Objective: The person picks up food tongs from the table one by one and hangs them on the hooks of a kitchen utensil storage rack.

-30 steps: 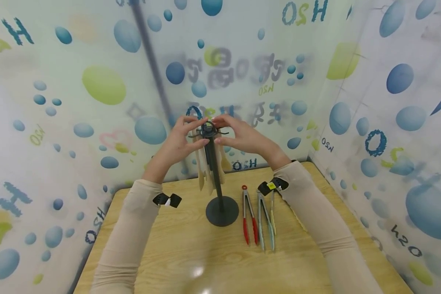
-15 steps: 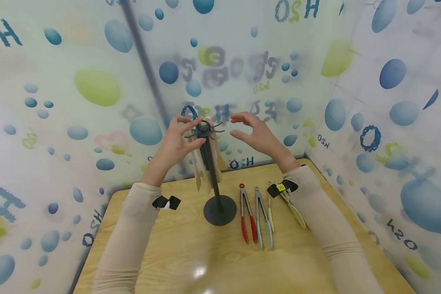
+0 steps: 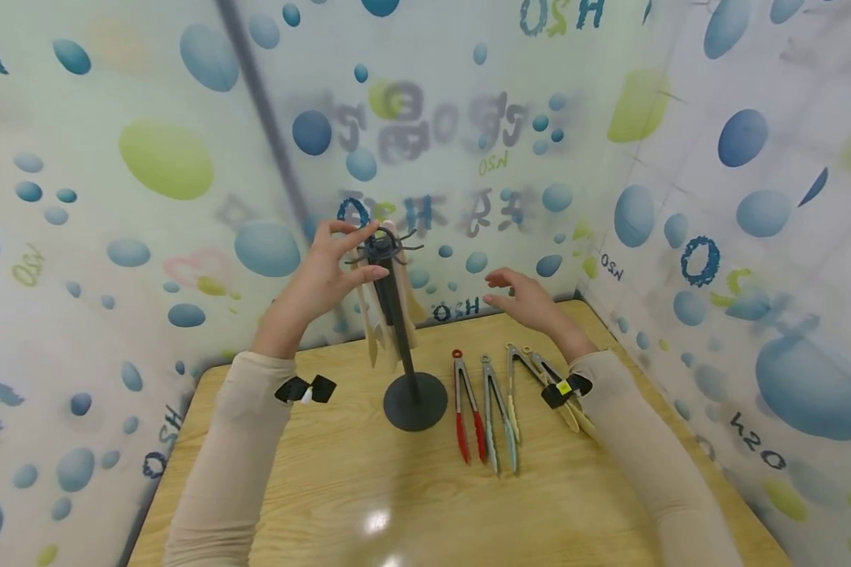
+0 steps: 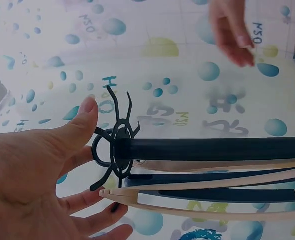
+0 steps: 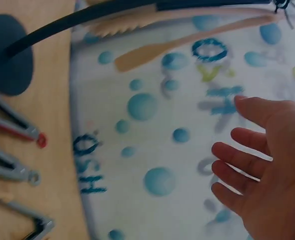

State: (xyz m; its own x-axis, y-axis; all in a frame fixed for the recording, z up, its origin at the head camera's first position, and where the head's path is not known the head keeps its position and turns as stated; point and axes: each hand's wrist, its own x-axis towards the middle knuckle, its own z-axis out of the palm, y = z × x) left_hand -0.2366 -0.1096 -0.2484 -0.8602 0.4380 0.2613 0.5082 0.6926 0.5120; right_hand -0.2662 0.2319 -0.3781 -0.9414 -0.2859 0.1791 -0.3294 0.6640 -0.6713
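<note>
A dark utensil stand (image 3: pixel 403 339) with curved hooks round its top stands on the table, several wooden utensils (image 3: pixel 371 335) hanging from it. At the hooks is my left hand (image 3: pixel 310 287), its thumb and loosely spread fingers around the top ring; whether they press on it is hard to tell. The wrist view of that hand shows utensil ends (image 4: pixel 137 200) by its fingertips. My right hand (image 3: pixel 532 305) is in the air to the right of the stand, holding nothing, fingers relaxed. One hanging wooden spatula (image 5: pixel 145 55) appears in the right wrist view.
On the table right of the stand's round base (image 3: pixel 415 403) lie red-tipped tongs (image 3: pixel 478 429), light-blue-tipped tongs (image 3: pixel 492 421) and cream-tipped tongs (image 3: pixel 512 402). More tongs (image 3: pixel 570 416) lie partly under the right forearm. Patterned walls (image 3: pixel 461 47) rise behind and at both sides.
My right hand has left the stand's top and moved right and down, toward the tongs. The left hand stays at the hooks. The view has shifted slightly to the right.
</note>
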